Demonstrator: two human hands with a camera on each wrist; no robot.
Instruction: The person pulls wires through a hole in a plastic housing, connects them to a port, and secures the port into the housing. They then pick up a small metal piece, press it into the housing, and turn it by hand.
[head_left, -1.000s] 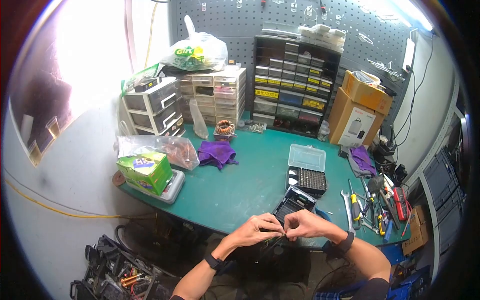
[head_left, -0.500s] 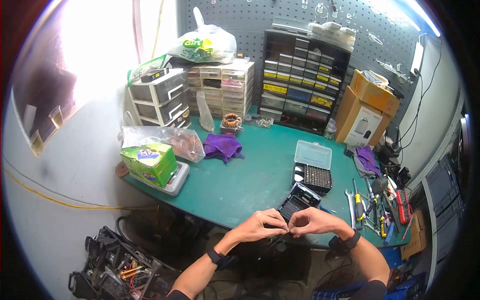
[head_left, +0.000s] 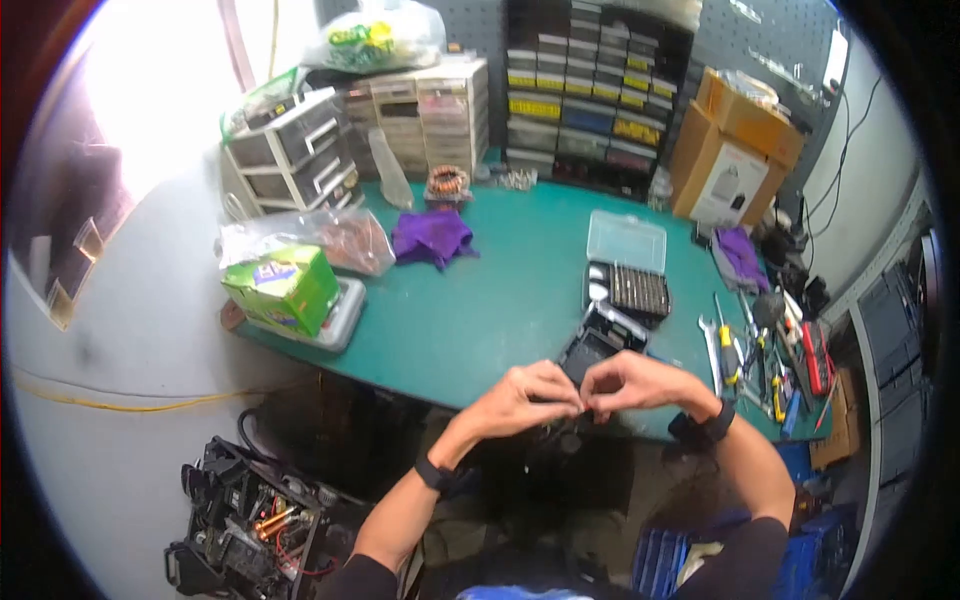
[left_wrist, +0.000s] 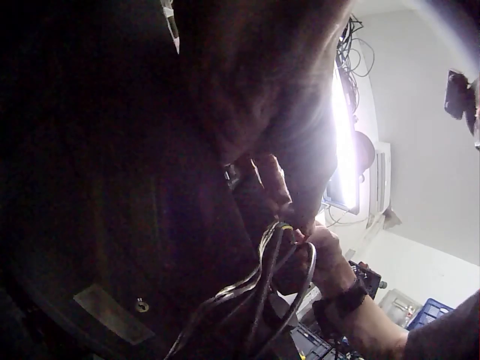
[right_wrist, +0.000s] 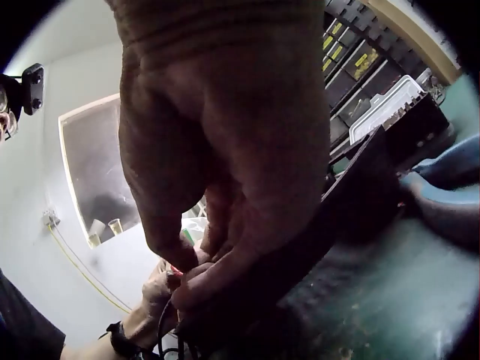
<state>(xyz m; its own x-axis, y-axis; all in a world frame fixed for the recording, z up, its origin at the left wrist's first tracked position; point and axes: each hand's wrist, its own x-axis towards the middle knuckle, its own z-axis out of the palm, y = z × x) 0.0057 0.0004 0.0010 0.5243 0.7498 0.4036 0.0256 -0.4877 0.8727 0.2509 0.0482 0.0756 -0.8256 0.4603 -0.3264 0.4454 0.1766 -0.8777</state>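
Observation:
My left hand (head_left: 522,400) and right hand (head_left: 640,383) meet fingertip to fingertip at the table's front edge. Thin wires (left_wrist: 266,277) hang from the pinched fingers in the left wrist view. Thumb and fingers of the right hand (right_wrist: 225,172) pinch at the same spot, where a small red bit and a dark cable (right_wrist: 163,322) show. What exactly lies between the fingertips is mostly hidden. Just behind the hands stands an open black case (head_left: 597,345) on the green table.
A bit box (head_left: 638,290) with a raised clear lid lies behind the case. Wrenches, screwdrivers (head_left: 727,355) and a red meter (head_left: 817,358) are at the right. A green box (head_left: 285,290) and purple cloth (head_left: 433,237) sit left. Drawer cabinets (head_left: 590,90) line the back.
The head view has tilted downward, so the table and hands appear higher in it. Both hands keep their fingertips together.

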